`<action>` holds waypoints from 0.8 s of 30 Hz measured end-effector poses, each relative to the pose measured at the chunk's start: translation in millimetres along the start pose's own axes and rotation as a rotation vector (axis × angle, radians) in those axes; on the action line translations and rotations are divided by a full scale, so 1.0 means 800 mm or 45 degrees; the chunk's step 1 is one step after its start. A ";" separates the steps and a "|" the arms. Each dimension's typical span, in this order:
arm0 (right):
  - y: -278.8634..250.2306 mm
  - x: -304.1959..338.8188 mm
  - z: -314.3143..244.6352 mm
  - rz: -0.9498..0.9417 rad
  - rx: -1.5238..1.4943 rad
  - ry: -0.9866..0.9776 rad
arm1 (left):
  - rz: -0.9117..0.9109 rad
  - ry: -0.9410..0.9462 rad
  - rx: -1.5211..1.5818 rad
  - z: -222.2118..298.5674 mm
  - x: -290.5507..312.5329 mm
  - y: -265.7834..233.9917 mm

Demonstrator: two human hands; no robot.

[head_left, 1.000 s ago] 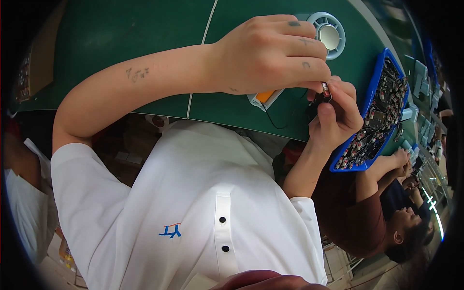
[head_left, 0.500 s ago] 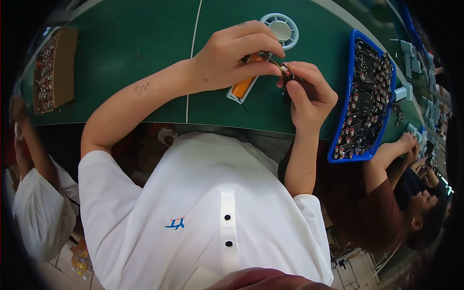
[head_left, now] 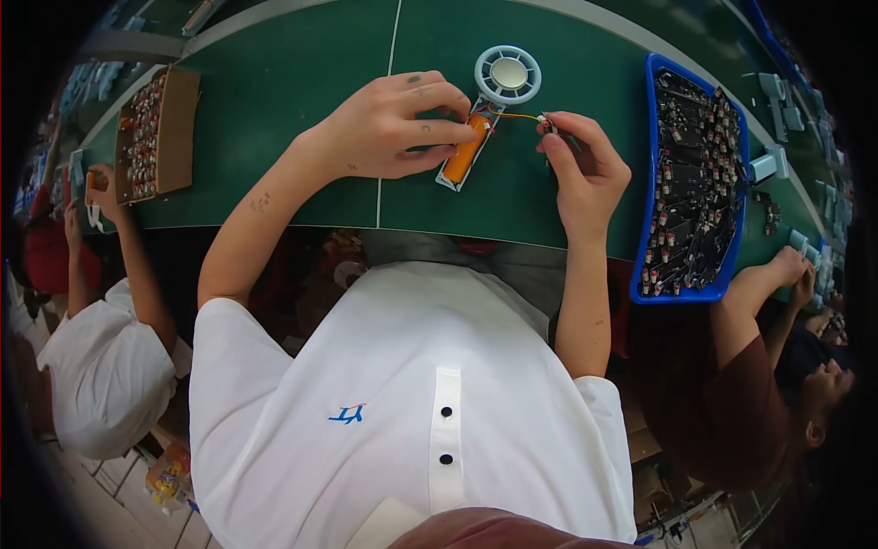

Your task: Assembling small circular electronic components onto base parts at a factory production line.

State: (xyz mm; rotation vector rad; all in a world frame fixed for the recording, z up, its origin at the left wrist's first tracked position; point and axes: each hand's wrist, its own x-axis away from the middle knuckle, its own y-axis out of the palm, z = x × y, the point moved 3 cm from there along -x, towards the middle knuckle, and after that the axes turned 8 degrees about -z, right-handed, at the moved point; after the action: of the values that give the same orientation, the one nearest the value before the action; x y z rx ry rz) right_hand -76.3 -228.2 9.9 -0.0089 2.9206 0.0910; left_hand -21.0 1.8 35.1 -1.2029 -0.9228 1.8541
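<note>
A small pale-blue handheld fan housing (head_left: 476, 77) lies on the green table, its round ribbed head away from me. In its handle sits an orange cylindrical battery (head_left: 465, 157). My left hand (head_left: 389, 128) reaches over from the left, fingertips curled against the battery's upper part and left side. To the right, my right hand (head_left: 588, 169) pinches a small dark circuit board (head_left: 549, 128) with a pale connector between thumb and fingers. Most of the board is hidden by those fingers. A thin yellow wire (head_left: 517, 115) stretches from the housing to the board.
A blue tray (head_left: 651, 183) full of dark circuit boards with wires stands at the right. A cardboard box (head_left: 178, 137) of small parts is at the left. Co-workers sit on both sides; one person's forearm (head_left: 754, 285) lies beyond the tray.
My hands have moved apart; the right one holds the board away from the housing, the wire stretched between. My left hand has drawn back onto the battery. The view has shifted slightly.
</note>
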 end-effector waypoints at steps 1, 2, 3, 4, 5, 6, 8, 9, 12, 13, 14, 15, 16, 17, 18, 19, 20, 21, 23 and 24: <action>0.000 0.001 0.000 -0.002 -0.002 -0.003 | 0.000 0.000 -0.004 0.002 -0.002 -0.002; 0.000 0.001 0.000 -0.007 0.006 0.005 | -0.049 0.011 -0.047 0.004 -0.006 -0.006; 0.000 0.001 0.001 -0.012 0.014 0.013 | -0.098 0.023 -0.090 0.006 -0.010 -0.010; 0.000 0.002 0.002 -0.016 0.023 0.020 | -0.148 0.035 -0.133 0.008 -0.014 -0.014; 0.000 0.002 0.002 -0.019 0.032 0.027 | -0.197 0.049 -0.175 0.009 -0.016 -0.015; 0.000 0.002 0.002 -0.019 0.031 0.022 | -0.197 0.051 -0.180 0.009 -0.016 -0.016; 0.001 0.003 0.001 -0.009 0.033 0.029 | -0.211 0.048 -0.145 0.005 -0.012 -0.014; 0.001 0.003 0.001 -0.003 0.034 0.032 | -0.218 0.048 -0.127 0.003 -0.010 -0.012; 0.001 0.003 -0.001 0.005 0.028 0.032 | -0.141 -0.048 0.075 0.003 -0.008 -0.005; 0.001 0.003 -0.001 0.004 0.018 0.035 | -0.059 -0.148 0.264 0.002 -0.008 -0.002; 0.001 0.003 -0.001 0.002 0.008 0.040 | 0.024 -0.249 0.455 0.001 -0.007 0.001; 0.001 0.004 -0.001 0.000 -0.001 0.046 | 0.108 -0.350 0.645 0.000 -0.006 0.004; 0.001 0.005 -0.001 -0.002 -0.004 0.037 | 0.108 -0.347 0.636 0.004 -0.008 0.007; 0.002 0.007 -0.001 -0.030 -0.041 -0.005 | 0.144 -0.380 0.627 0.009 -0.011 0.011; 0.003 0.010 -0.001 -0.059 -0.073 -0.039 | 0.182 -0.414 0.626 0.014 -0.014 0.015; 0.004 0.013 -0.001 -0.088 -0.106 -0.072 | 0.221 -0.450 0.625 0.019 -0.017 0.019; 0.005 0.015 -0.003 -0.118 -0.140 -0.103 | 0.259 -0.487 0.624 0.023 -0.019 0.021; 0.007 0.017 -0.003 -0.122 -0.141 -0.100 | 0.261 -0.493 0.624 0.028 -0.021 0.023; 0.017 0.021 -0.007 -0.095 -0.171 -0.136 | 0.305 -0.510 0.599 0.037 -0.023 0.025; 0.021 0.023 -0.008 -0.082 -0.186 -0.153 | 0.327 -0.520 0.586 0.041 -0.023 0.027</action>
State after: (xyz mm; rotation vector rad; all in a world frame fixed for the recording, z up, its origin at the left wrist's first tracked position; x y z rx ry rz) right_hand -95.9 -211.7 13.1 -0.1163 2.7843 0.2836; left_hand -50.5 -30.3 34.6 -0.6952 -0.5080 2.4086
